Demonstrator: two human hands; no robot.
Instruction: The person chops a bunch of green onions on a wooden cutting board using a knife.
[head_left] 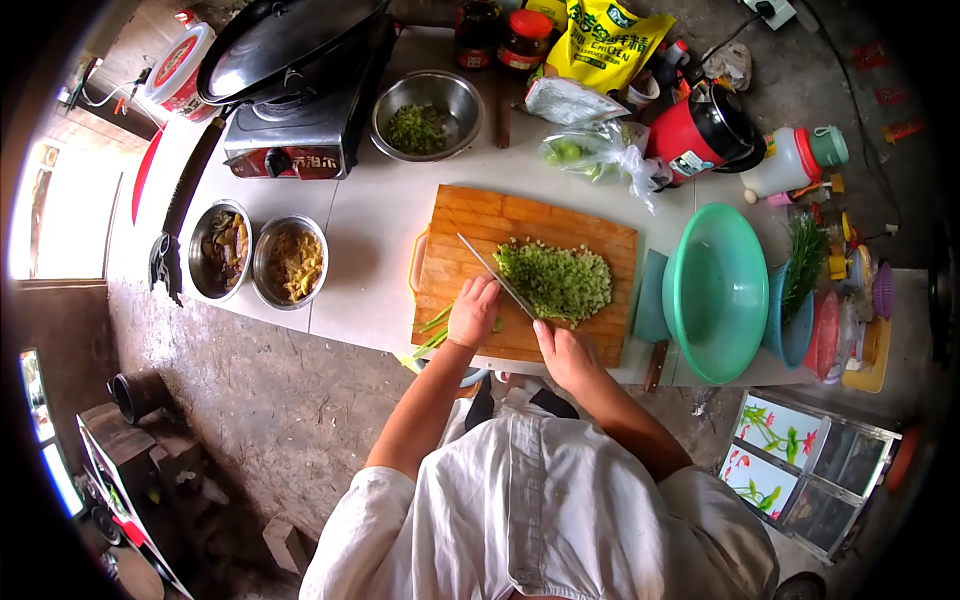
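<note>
A wooden cutting board (459,212) lies at the counter's front edge. My right hand (568,356) is closed round the handle of a kitchen knife (497,274), whose blade slants up and left across the board. To the right of the blade spreads a pile of finely chopped green vegetable (555,281). My left hand (474,312) sits just left of the blade, fingers curled together over thin green stalks (433,331). The stalks stick out on its left side, past the board's front edge. Their ends under my fingers are hidden.
Two metal bowls of food (290,262) stand at left, near a gas stove (290,140) carrying a wok (280,50). Behind the board is a metal bowl with chopped greens (420,128). To the right are a second knife's handle (656,366) and a green basin (716,295).
</note>
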